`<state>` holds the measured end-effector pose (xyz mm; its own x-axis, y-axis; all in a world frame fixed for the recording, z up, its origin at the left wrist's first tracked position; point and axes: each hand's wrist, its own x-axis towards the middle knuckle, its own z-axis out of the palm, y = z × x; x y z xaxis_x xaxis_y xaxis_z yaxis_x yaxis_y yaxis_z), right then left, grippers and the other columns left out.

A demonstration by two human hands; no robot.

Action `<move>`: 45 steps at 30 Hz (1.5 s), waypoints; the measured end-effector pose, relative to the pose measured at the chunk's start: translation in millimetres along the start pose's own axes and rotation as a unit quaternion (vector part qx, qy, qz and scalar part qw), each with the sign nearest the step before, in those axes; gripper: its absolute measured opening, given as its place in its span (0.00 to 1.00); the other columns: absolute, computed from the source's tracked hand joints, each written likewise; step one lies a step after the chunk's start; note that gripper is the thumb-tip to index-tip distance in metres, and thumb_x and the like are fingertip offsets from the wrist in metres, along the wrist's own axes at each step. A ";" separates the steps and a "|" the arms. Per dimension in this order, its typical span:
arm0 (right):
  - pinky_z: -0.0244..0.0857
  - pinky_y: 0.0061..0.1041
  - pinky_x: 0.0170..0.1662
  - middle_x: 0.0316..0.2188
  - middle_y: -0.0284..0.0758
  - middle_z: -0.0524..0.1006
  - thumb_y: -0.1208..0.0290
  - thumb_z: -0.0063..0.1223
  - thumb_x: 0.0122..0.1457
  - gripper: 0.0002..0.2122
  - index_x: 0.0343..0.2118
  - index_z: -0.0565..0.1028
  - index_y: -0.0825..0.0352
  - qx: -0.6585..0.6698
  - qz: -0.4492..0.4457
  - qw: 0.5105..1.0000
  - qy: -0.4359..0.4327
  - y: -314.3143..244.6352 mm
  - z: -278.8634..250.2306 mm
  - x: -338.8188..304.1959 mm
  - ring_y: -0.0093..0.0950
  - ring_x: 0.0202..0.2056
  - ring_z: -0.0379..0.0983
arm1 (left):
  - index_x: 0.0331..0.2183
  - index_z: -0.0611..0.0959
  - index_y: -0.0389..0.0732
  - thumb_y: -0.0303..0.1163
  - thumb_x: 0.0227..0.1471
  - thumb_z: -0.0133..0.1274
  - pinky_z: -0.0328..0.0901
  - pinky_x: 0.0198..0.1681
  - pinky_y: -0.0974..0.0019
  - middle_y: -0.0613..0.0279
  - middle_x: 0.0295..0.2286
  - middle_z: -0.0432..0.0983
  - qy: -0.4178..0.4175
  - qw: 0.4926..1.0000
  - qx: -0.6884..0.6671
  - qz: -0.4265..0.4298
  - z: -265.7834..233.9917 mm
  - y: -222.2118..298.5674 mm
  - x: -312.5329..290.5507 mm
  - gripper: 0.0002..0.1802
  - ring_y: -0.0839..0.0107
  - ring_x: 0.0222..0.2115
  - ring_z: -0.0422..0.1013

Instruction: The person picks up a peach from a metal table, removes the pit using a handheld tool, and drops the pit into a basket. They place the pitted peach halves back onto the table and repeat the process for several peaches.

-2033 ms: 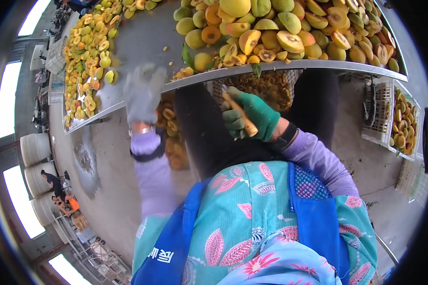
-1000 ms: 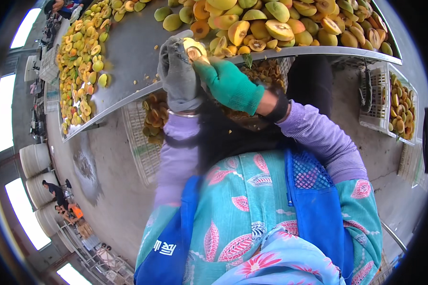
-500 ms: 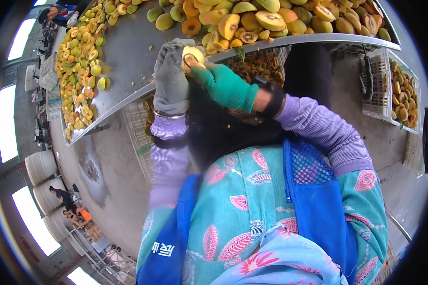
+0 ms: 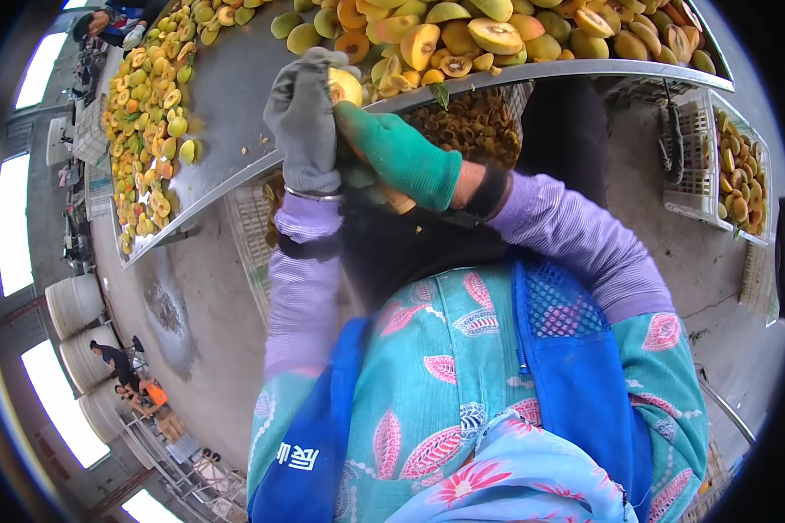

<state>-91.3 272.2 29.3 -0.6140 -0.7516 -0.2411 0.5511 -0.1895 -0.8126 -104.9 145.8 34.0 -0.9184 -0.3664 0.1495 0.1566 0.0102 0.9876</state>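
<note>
My left hand (image 4: 303, 118), in a grey glove, is closed round a yellow peach half (image 4: 346, 85) above the near edge of the metal table. My right hand (image 4: 406, 157), in a green glove, is closed with its thumb side right by the fruit. What its fingers hold is mostly hidden. A tan, blurred piece (image 4: 398, 200) shows just below the right palm, and I cannot tell what it is. Beyond the hands, a heap of cut peaches (image 4: 497, 35) lies on the table.
The metal table (image 4: 235, 96) has another row of peach halves (image 4: 153, 131) along its left. Under the near edge sits a container of brownish pits or scraps (image 4: 475, 126). A white crate (image 4: 693, 161) of fruit stands right. Other people (image 4: 118, 366) are far left.
Both hands have shifted slightly left, and the left hand has risen a little. The peach's cut face with its brown hollow no longer shows. The tan piece has appeared below my right hand.
</note>
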 end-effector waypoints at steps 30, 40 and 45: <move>0.52 0.17 0.16 0.12 0.20 0.60 0.47 0.31 0.65 0.19 0.28 0.65 0.58 0.358 0.200 0.840 -0.356 21.7 8.0 0.0 0.15 0.10 0.56 | 0.34 0.79 0.36 0.45 0.57 0.45 0.69 0.30 0.69 0.52 0.26 0.77 -0.152 0.987 0.050 -0.027 -48.0 36.7 -23.8 0.20 0.68 0.26 0.74; 0.58 0.20 0.17 0.13 0.22 0.62 0.46 0.32 0.64 0.21 0.28 0.65 0.60 0.397 0.219 0.859 -0.239 28.8 -36.3 -4.3 0.16 0.11 0.58 | 0.37 0.80 0.37 0.33 0.53 0.49 0.67 0.31 0.65 0.54 0.32 0.76 0.156 0.917 0.358 -0.083 -158.3 7.4 -38.9 0.12 0.68 0.29 0.73; 0.58 0.21 0.13 0.13 0.26 0.64 0.47 0.43 0.61 0.18 0.31 0.67 0.59 0.297 0.274 0.915 -0.003 42.0 -45.2 -12.5 0.19 0.11 0.60 | 0.34 0.81 0.37 0.35 0.48 0.52 0.67 0.38 0.63 0.53 0.32 0.77 -0.096 0.871 0.473 0.086 -55.7 -0.9 7.5 0.13 0.61 0.33 0.74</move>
<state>-86.0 302.2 -25.8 -0.1506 -0.8398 -0.5216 0.9862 -0.0908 -0.1386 -91.7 91.3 31.6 -0.9689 -0.1236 0.2143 0.0102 0.8457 0.5336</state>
